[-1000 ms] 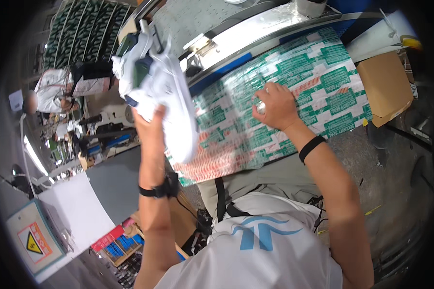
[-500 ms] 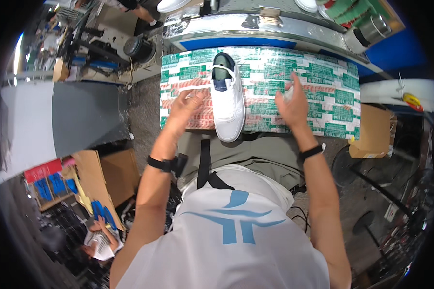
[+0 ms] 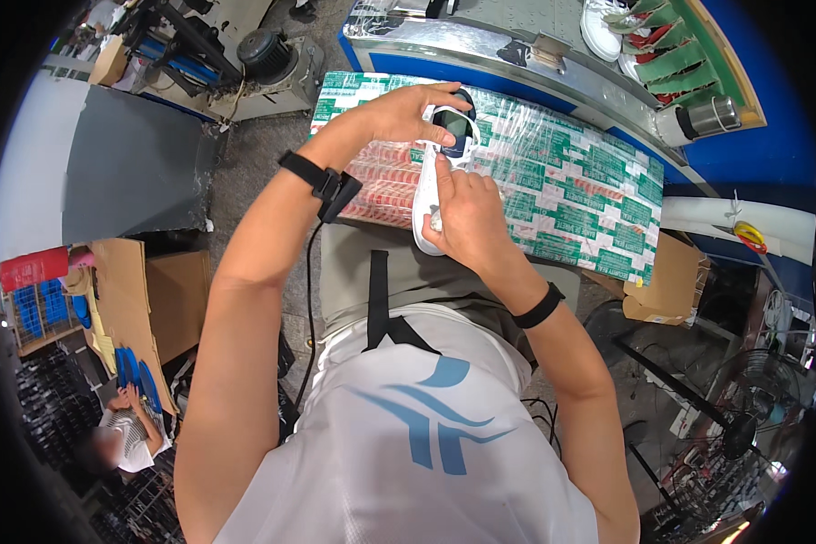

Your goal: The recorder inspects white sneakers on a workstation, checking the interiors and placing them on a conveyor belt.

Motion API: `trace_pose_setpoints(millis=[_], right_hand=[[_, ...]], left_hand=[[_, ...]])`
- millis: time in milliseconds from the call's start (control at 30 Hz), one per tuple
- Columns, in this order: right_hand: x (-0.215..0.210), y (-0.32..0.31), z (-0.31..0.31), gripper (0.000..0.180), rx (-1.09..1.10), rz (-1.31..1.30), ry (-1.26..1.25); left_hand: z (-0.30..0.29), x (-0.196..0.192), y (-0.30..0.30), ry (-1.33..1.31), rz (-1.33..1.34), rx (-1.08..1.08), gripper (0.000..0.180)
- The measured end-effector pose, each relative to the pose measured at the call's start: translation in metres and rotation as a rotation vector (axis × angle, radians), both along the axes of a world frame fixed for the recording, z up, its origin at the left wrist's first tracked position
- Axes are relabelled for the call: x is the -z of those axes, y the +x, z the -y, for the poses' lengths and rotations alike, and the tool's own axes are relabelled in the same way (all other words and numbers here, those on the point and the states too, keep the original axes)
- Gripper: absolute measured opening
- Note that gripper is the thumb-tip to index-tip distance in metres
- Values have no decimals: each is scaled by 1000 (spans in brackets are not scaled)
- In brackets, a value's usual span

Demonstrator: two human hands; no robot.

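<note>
A white sneaker (image 3: 423, 201) with a dark collar lies on the green-and-white patterned, plastic-wrapped surface (image 3: 562, 195), its toe towards me. My left hand (image 3: 412, 114) closes round the collar, thumb at the tongue and fingers over the far side of the opening. Below it, my right hand (image 3: 473, 213) lies over the front of the sneaker and hides part of it. Its index finger points up to the base of the tongue. The other fingers curl in, and a small whitish thing (image 3: 436, 219) shows by the thumb; its kind cannot be made out.
Behind the wrapped surface runs a metal-edged bench (image 3: 480, 41) bearing white shoes (image 3: 600, 32) and a metal cylinder (image 3: 712, 116). A grey panel (image 3: 140, 154) stands at left. Cardboard boxes (image 3: 666, 276) sit at right. Another person (image 3: 136, 435) is at far lower left.
Both hands have come in from either side onto the sneaker. My left hand has taken hold of its collar, and my right index finger now touches near the tongue. The view has shifted.
</note>
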State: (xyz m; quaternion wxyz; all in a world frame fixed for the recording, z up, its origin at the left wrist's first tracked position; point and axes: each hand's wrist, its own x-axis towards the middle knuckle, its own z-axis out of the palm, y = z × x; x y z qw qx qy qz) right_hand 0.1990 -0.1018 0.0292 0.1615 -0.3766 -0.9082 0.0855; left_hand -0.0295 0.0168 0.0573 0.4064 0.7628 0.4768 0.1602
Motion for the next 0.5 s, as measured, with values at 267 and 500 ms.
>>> trace_pose_setpoints(millis=[267, 500], right_hand=[[-17, -27, -9, 76, 107, -396, -480], [-8, -32, 62, 67, -197, -529, -799]], left_hand=[[-7, 11, 1, 99, 0, -6, 67], [-2, 16, 1, 13, 74, -61, 75]])
